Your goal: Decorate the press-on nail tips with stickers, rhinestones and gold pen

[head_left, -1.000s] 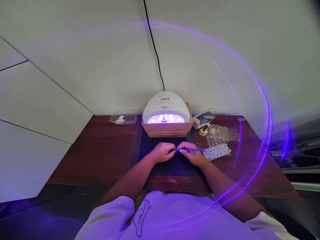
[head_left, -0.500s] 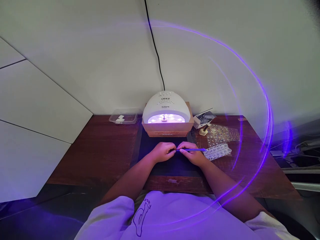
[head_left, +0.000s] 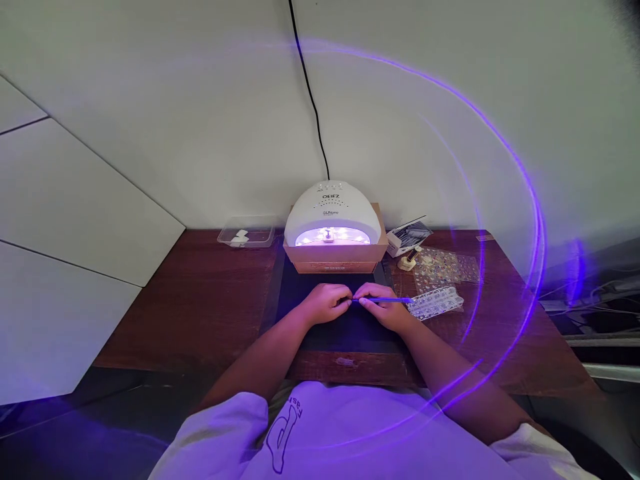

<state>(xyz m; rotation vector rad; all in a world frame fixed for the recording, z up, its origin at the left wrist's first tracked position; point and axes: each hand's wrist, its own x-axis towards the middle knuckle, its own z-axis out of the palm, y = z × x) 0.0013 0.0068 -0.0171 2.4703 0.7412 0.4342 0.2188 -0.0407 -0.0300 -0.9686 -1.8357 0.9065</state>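
Observation:
Both hands rest on a dark mat (head_left: 300, 283) in front of me. My right hand (head_left: 385, 308) pinches a thin blue stick (head_left: 393, 300) that lies level, its tip pointing left at my left hand (head_left: 325, 304). My left hand is curled, fingers pressed together at the stick's tip; what they hold is too small to see. A lit white dome lamp (head_left: 332, 212) stands on a cardboard box (head_left: 335, 257) just beyond the hands.
A clear case of small pieces (head_left: 436, 302) lies right of my right hand, with sticker sheets (head_left: 446, 265) and a small box (head_left: 407, 237) behind it. A clear tray (head_left: 247, 235) sits at the back left. A black cable (head_left: 307, 87) runs up the wall.

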